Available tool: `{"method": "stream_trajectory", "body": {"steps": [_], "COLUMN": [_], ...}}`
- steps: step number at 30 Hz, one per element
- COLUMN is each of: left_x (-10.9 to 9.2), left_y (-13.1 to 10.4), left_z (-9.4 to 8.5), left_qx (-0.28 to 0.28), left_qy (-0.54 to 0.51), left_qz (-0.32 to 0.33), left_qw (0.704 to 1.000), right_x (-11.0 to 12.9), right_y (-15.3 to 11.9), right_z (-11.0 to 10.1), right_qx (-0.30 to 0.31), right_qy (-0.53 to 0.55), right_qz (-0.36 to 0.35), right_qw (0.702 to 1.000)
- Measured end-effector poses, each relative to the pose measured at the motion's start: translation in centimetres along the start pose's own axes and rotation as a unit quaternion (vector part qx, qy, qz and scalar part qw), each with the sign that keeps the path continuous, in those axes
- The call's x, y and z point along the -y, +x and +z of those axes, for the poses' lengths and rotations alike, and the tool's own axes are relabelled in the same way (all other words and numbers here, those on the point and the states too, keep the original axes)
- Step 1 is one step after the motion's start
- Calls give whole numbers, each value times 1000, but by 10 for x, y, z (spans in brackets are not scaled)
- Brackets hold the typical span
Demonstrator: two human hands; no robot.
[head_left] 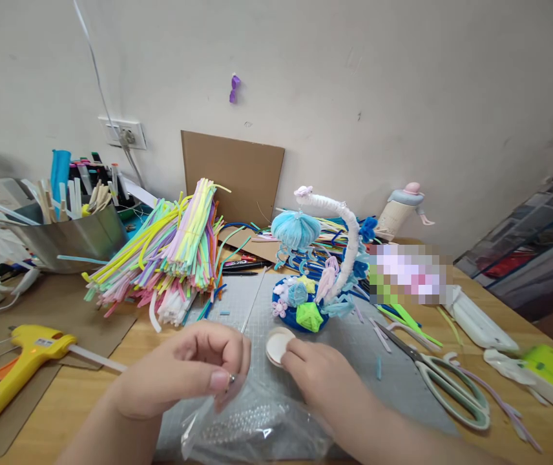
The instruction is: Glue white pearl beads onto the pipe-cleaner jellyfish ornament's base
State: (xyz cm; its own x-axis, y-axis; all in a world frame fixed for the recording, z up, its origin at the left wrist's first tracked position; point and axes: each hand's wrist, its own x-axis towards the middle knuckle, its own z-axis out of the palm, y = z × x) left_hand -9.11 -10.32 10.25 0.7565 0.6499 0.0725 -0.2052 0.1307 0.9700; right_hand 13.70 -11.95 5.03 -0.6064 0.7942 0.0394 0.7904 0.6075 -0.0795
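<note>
My left hand is closed in a pinch, a small shiny tip showing by the thumb. A thin pale wire slants up from behind its fingers, in line with that tip. My right hand grips the edge of a small round white disc with a pale rim. Below both hands lies a clear plastic bag of clear beads. Just beyond them stands a fuzzy craft piece: a dark blue base with flowers and stars, a white curved stem and a hanging light blue pompom.
Bundled pastel pipe cleaners lie back left, near a metal tin of sticks. A yellow glue gun rests at left, scissors at right on the grey mat. Cardboard leans on the wall; a bottle stands back right.
</note>
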Motion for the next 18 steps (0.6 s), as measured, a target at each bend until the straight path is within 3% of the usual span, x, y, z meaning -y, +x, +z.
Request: {"method": "stream_trajectory", "body": {"steps": [5, 9, 12, 15, 18], "left_x": [7, 12, 14, 16, 18], "left_y": [10, 14, 16, 18, 18], "left_z": [4, 4, 3, 3, 6], "left_qx": [-39, -48, -48, -46, -37], "left_qy": [-15, 3, 11, 18, 18], "left_qz": [14, 10, 2, -2, -5], "left_qw": [999, 999, 999, 999, 999], "right_x": [-16, -18, -16, -13, -6], "right_y": [-44, -54, -56, -61, -65], "right_z": [19, 24, 14, -9, -35], "right_qx": [-25, -37, -54, -126, -278], "right_qy": [-18, -16, 5, 38, 76], "right_qz": [50, 61, 63, 64, 46], "right_qw": [998, 997, 997, 989, 957]}}
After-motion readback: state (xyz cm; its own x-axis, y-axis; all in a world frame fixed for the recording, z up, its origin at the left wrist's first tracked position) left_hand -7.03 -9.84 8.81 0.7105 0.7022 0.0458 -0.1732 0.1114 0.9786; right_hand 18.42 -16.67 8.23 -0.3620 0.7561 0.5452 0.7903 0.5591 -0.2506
